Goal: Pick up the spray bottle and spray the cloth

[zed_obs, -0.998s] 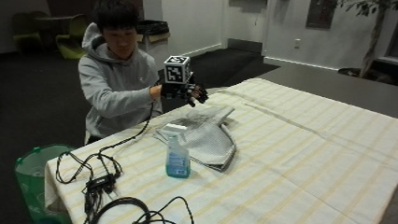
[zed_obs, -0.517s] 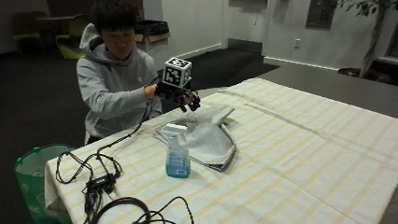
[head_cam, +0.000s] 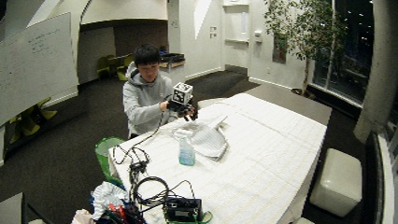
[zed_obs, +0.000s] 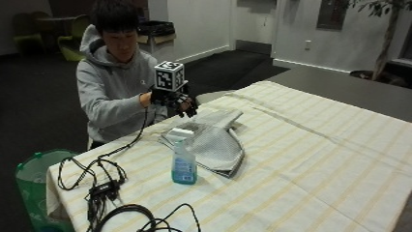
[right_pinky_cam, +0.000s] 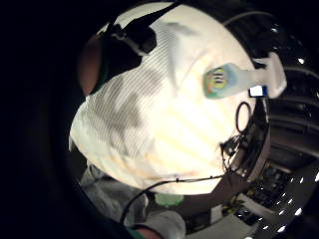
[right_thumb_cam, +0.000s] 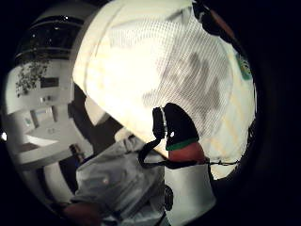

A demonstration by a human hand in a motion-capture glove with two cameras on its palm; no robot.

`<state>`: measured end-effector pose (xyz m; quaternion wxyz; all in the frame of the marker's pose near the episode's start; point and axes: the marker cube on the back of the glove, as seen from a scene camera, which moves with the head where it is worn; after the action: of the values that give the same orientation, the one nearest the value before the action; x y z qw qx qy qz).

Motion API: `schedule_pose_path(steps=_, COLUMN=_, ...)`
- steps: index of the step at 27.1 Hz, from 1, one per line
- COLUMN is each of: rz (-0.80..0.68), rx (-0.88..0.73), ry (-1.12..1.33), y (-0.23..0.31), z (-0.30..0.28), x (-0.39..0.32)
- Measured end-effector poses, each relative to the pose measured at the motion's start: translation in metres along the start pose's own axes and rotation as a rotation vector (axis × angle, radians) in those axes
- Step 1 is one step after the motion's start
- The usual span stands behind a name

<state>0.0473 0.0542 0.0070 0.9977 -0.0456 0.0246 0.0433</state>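
At the center left of the outside view, the gloved right hand (zed_obs: pixel 175 100) hangs above the desk (zed_obs: pixel 309 159), its fingers (zed_obs: pixel 188 107) loosely curled downward and holding nothing. Just below it lies the grey mesh cloth (zed_obs: pixel 215 145), folded on the striped cover. The blue spray bottle (zed_obs: pixel 183 162) stands upright at the cloth's near edge, lower center, apart from the hand.
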Motion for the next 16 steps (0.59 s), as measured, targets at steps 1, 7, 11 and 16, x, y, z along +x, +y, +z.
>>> schedule_pose_path(steps=1, rz=0.018, rx=0.059, ry=0.003, y=0.002, z=-0.001, x=0.006)
schedule_pose_path(steps=7, rz=0.109, rx=0.347, ry=-0.094, y=0.012, z=-0.003, x=0.047)
schedule_pose_path(steps=11, rz=0.159, rx=0.466, ry=-0.136, y=0.020, z=-0.001, x=0.077)
schedule_pose_path(steps=16, rz=0.222, rx=0.518, ry=-0.191, y=0.025, z=0.006, x=0.108)
